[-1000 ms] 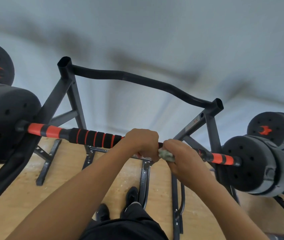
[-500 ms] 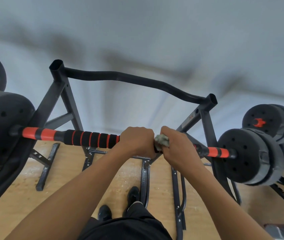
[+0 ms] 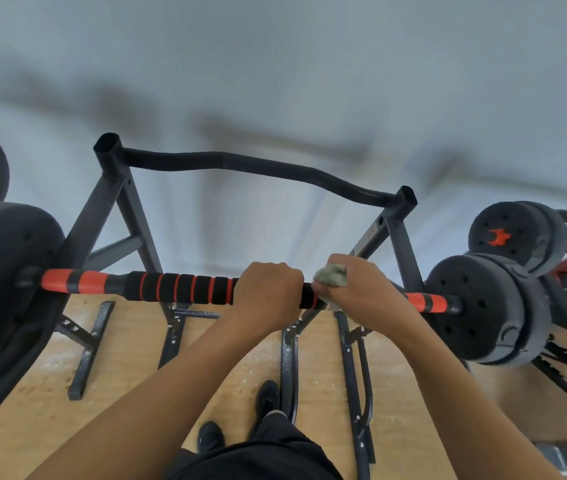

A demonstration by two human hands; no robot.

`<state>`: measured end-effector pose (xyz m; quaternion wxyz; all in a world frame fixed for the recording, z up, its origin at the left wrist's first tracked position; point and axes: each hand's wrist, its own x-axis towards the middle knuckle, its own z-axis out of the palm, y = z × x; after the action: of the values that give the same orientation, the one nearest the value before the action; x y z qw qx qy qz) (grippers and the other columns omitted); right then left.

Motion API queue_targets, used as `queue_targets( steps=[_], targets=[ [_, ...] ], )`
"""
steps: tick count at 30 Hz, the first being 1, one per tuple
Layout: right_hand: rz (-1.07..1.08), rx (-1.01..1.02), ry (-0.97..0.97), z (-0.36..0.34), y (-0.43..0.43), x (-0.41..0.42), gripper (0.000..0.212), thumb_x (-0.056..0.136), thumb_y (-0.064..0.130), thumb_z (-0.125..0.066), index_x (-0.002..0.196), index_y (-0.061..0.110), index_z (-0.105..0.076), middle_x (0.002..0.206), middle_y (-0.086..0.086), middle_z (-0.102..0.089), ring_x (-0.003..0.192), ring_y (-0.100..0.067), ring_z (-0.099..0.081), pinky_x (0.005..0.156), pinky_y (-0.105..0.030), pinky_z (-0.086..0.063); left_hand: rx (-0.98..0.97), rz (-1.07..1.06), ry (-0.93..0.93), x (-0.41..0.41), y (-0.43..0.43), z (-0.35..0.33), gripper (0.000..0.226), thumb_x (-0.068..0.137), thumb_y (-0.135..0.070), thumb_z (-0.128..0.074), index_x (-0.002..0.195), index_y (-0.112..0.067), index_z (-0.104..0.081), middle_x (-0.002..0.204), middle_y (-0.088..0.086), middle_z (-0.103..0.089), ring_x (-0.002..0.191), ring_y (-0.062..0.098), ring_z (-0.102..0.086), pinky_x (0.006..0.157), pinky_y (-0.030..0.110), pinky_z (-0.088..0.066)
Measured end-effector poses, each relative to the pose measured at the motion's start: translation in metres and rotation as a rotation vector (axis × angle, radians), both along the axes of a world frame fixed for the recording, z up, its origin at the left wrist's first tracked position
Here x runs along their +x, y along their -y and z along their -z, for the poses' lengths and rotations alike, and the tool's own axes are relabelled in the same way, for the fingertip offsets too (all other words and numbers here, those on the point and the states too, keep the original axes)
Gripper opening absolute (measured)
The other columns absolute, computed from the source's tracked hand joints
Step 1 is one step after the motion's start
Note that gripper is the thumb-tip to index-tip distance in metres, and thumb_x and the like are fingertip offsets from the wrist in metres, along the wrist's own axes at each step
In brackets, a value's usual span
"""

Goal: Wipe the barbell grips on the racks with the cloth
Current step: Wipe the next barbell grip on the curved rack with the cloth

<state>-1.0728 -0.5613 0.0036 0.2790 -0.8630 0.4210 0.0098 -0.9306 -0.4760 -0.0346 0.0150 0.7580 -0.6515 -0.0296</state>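
Running level from side to side, the barbell [image 3: 67, 281] lies across the rack [image 3: 112, 188], its long axis crossing both forearms. Far to the left of the hands sits a black weight plate [image 3: 1, 271], cut off by the frame edge. Between it and the left hand stretches the foam grip [image 3: 185, 287], black with orange rings and bare along that whole run. The left hand [image 3: 268, 289] wraps over the bar from above, fingers curled round the foam. Just right of it a short black stub of foam shows. Beside that, the grey-green cloth [image 3: 332, 275] bunches out of the right hand [image 3: 365, 292], which clamps it around the bar.

The long exposed foam therefore lies leftward of the cloth, beyond the left hand. That hand is the nearer one to it, but it holds no cloth and would likely have to shift first. Rightward, an orange-banded section [image 3: 425, 301] runs to the other plate [image 3: 482, 306].

The right hand's fingers hide how far the cloth wraps beneath the bar, and both palms cover the foam under them. Whether any stretch is already clean cannot be told.
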Motion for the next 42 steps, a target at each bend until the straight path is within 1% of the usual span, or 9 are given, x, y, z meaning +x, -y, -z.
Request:
queue_targets(
  steps=[6, 10, 13, 16, 20, 24, 30, 36, 42],
  targets=[
    [-0.037, -0.240, 0.032, 0.001, -0.023, -0.004, 0.014, 0.097, 0.024, -0.060, 0.089, 0.024, -0.048, 0.072, 0.006, -0.053, 0.066, -0.019, -0.053, 0.063, -0.032, -0.046, -0.067, -0.031, 0.007, -0.005, -0.004, 0.005, 0.018, 0.089, -0.022, -0.060, 0.073, -0.022, -0.052, 0.061, -0.005, -0.046, 0.052, 0.017, -0.045, 0.057, 0.029, -0.034],
    [-0.040, -0.193, 0.053, 0.005, -0.014, 0.018, 0.031, 0.088, 0.003, -0.055, 0.073, 0.026, -0.040, 0.068, 0.007, -0.054, 0.064, -0.016, -0.055, 0.063, -0.036, -0.046, -0.103, -0.051, 0.025, -0.009, -0.011, 0.010, 0.015, 0.084, -0.018, -0.065, 0.072, -0.022, -0.057, 0.055, -0.007, -0.045, 0.049, 0.019, -0.048, 0.054, 0.028, -0.032],
    [-0.039, -0.193, -0.062, 0.004, -0.007, 0.031, 0.015, 0.092, 0.012, -0.050, 0.080, 0.021, -0.051, 0.077, 0.001, -0.062, 0.074, -0.021, -0.062, 0.069, -0.041, -0.056, -0.175, -0.048, 0.034, -0.011, -0.016, 0.023, 0.026, 0.073, -0.015, -0.080, 0.063, -0.021, -0.057, 0.047, -0.006, -0.048, 0.040, 0.017, -0.042, 0.046, 0.026, -0.034],
    [-0.017, -0.052, -0.023, 0.002, -0.005, 0.027, 0.018, 0.096, 0.015, -0.049, 0.078, 0.019, -0.052, 0.079, -0.001, -0.063, 0.082, -0.027, -0.067, 0.075, -0.040, -0.056, -0.196, -0.082, 0.011, -0.014, -0.019, 0.022, 0.020, 0.081, -0.021, -0.075, 0.077, -0.022, -0.056, 0.057, -0.008, -0.051, 0.049, 0.017, -0.049, 0.051, 0.027, -0.038],
    [-0.082, -0.003, 0.027, -0.011, -0.007, -0.007, 0.016, 0.100, 0.027, -0.059, 0.090, 0.014, -0.061, 0.078, -0.003, -0.062, 0.071, -0.018, -0.062, 0.061, -0.019, -0.043, 0.009, -0.061, -0.010, -0.007, -0.008, 0.002, 0.033, 0.083, -0.036, -0.072, 0.101, -0.022, -0.049, 0.079, -0.006, -0.050, 0.067, 0.019, -0.054, 0.059, 0.030, -0.034],
    [-0.200, 0.068, 0.090, -0.019, -0.009, -0.020, 0.024, 0.096, 0.021, -0.065, 0.076, 0.032, -0.059, 0.072, 0.010, -0.061, 0.066, -0.001, -0.058, 0.063, -0.012, -0.043, 0.208, -0.014, -0.027, -0.006, 0.001, -0.006, 0.019, 0.085, -0.038, -0.068, 0.083, -0.022, -0.057, 0.073, -0.004, -0.055, 0.061, 0.016, -0.053, 0.061, 0.029, -0.042],
    [-0.226, 0.020, 0.151, -0.009, -0.007, -0.016, 0.031, 0.089, 0.018, -0.068, 0.070, 0.022, -0.044, 0.063, 0.005, -0.047, 0.058, -0.009, -0.038, 0.053, -0.020, -0.033, 0.041, -0.051, 0.067, -0.017, -0.011, -0.002, 0.015, 0.087, -0.029, -0.060, 0.075, -0.020, -0.056, 0.065, -0.004, -0.052, 0.052, 0.015, -0.048, 0.055, 0.028, -0.037],
    [-0.290, -0.032, 0.113, -0.007, -0.003, -0.010, 0.021, 0.092, 0.015, -0.062, 0.076, 0.019, -0.049, 0.071, 0.004, -0.054, 0.067, -0.011, -0.051, 0.059, -0.017, -0.038, -0.071, -0.075, 0.168, -0.028, -0.024, 0.016, 0.020, 0.087, -0.025, -0.064, 0.070, -0.024, -0.053, 0.054, -0.008, -0.043, 0.046, 0.015, -0.045, 0.047, 0.025, -0.024],
    [-0.277, -0.071, 0.095, 0.003, -0.009, -0.014, 0.018, 0.094, 0.021, -0.055, 0.078, 0.023, -0.047, 0.074, 0.004, -0.056, 0.070, -0.014, -0.056, 0.060, -0.025, -0.040, -0.173, -0.108, 0.080, -0.037, -0.034, 0.015, 0.023, 0.084, -0.030, -0.068, 0.076, -0.027, -0.047, 0.059, -0.010, -0.046, 0.053, 0.015, -0.052, 0.052, 0.028, -0.039]
  ],
)
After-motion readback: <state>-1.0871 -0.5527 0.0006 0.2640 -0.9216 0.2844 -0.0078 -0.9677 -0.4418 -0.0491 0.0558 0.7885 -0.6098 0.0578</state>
